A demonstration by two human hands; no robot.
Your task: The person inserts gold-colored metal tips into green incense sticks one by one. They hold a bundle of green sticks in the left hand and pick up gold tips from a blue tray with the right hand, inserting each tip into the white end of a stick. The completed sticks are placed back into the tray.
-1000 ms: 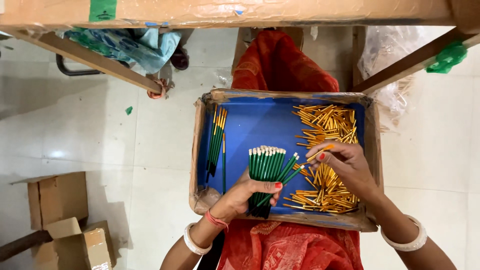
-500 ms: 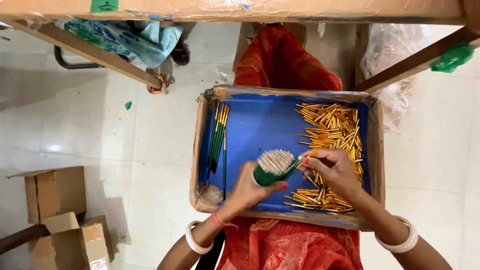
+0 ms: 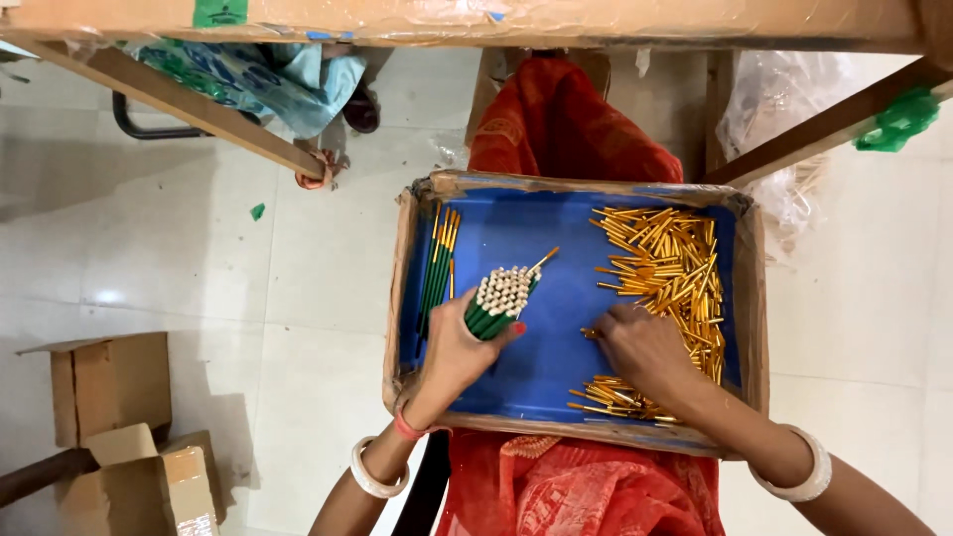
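— Pencils point(image 3: 501, 298), where are they?
— Bundled in my left hand point(image 3: 459, 349), fist closed around them low. Light, stiff, slippery. My right hand point(image 3: 645, 349) presses flat on the loose pile point(image 3: 667, 260).

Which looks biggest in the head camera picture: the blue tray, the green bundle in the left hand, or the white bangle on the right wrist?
1. Blue tray, by far.
2. Green bundle held in the left hand.
3. White bangle on the right wrist, a bit smaller than the bundle; they look close, so I'm less sure.
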